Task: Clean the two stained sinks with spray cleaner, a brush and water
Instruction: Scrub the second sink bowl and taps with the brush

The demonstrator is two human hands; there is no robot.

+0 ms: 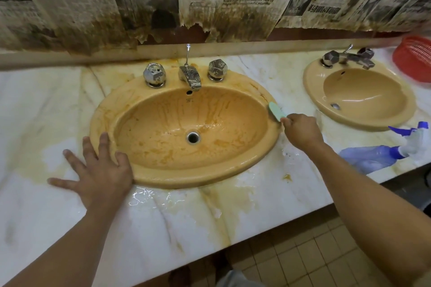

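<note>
The near tan sink [149, 175] is streaked with orange-brown stains around its drain. My right hand [300, 131] grips a pale green brush [276, 111] whose head lies on the sink's right rim. With fingers spread flat, my left hand [98, 170] rests on the counter and the sink's left front rim. A second tan sink [363, 121] at the right looks cleaner. The blue spray bottle [382, 155] lies on its side on the counter between my right arm and the counter's edge.
The marble counter [46, 105] is stained yellow and wet in front of the near sink. Chrome taps [190, 75] stand behind each basin. A red basket [415, 60] sits at the far right. Stained newspaper [149, 4] covers the wall.
</note>
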